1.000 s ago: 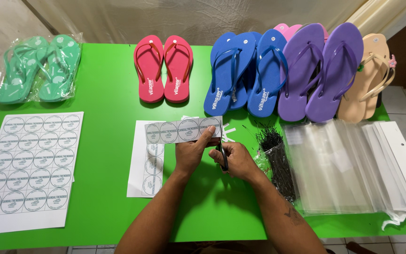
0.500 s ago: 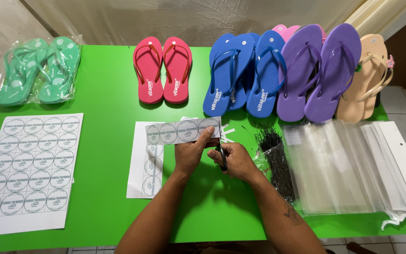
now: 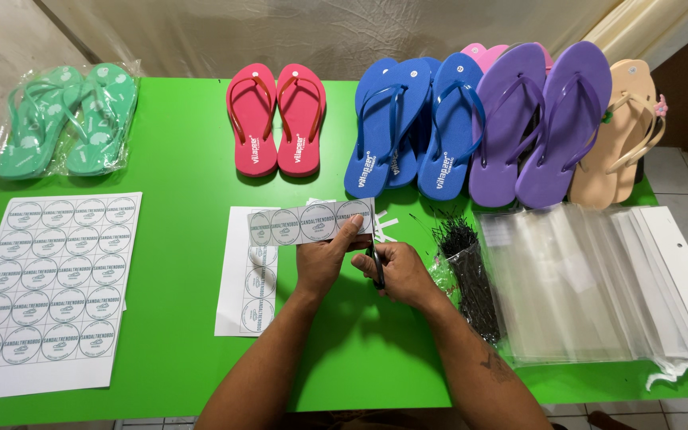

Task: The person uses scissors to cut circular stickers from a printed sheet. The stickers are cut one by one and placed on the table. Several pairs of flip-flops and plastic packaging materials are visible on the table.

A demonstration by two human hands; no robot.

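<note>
Head view, looking down on a green table. The left hand is closed on a strip of round labels, thumb on top near the strip's right end, holding it level just above the table. The right hand is closed around the handles of a pair of black scissors — the blades point up toward the strip's right edge; whether they touch the paper cannot be told. Under the strip and to its left lies a partly cut label sheet, with a column of round labels running down it. Small white paper offcuts lie just right of the strip.

At the near left lies a full sheet of round labels, flat and well apart from the hands. Just right of the right hand sits a bundle of black ties in clear wrap, and beyond it a fanned stack of clear plastic bags with white header strips, reaching the table's right edge.

Along the far edge, left to right — green flip-flops wrapped in a clear bag, a red pair, blue flip-flops, a purple pair with pink soles showing behind them, and a beige pair, all toes away from the person
</note>
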